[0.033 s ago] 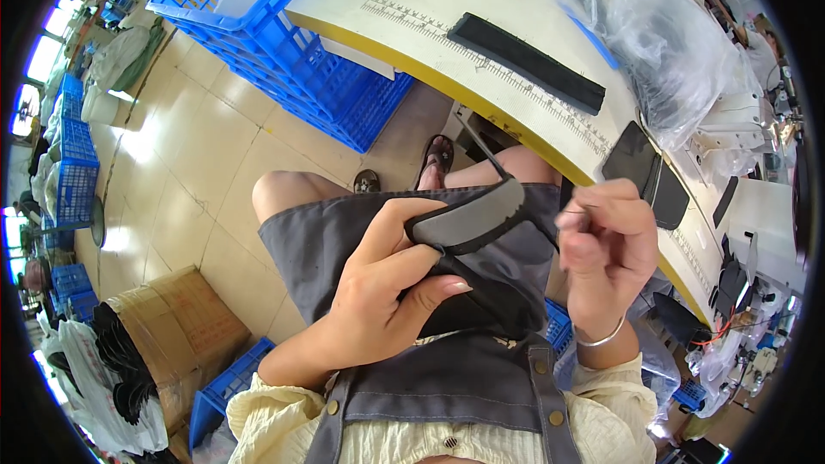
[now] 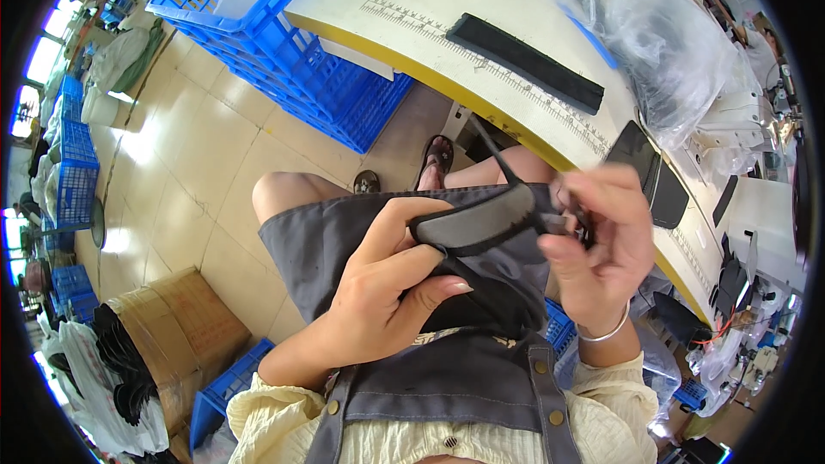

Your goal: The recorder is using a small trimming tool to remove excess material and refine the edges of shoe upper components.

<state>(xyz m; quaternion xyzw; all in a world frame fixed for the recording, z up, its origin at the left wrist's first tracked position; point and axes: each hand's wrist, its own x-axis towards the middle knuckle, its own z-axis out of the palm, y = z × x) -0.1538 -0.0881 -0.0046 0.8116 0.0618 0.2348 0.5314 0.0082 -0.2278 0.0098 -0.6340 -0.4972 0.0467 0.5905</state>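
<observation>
Over my lap, my left hand [image 2: 378, 283] grips the left end of a curved grey fabric panel [image 2: 481, 222] with a black bound edge. The thumb sits low and the fingers fold round the panel. A narrow black strip [image 2: 497, 153] runs up from its right end towards the table edge. Right beside that end is my right hand [image 2: 601, 241], its fingers closed on a small dark object [image 2: 586, 228] with a greyish tip. Blur and the fingers hide the object's kind. More dark cloth hangs under my left hand.
A white table [image 2: 404, 34] with ruler markings and a yellow edge curves along the right, bearing a black strip [image 2: 524, 62], dark panels [image 2: 666, 193] and clear plastic [image 2: 662, 43]. Blue crates [image 2: 292, 69] stand ahead; a cardboard box [image 2: 180, 318] stands at lower left.
My right hand has come up against the panel's right end, and the dark object in its fingers shows more. The panel has shifted slightly right; my left hand keeps its grip.
</observation>
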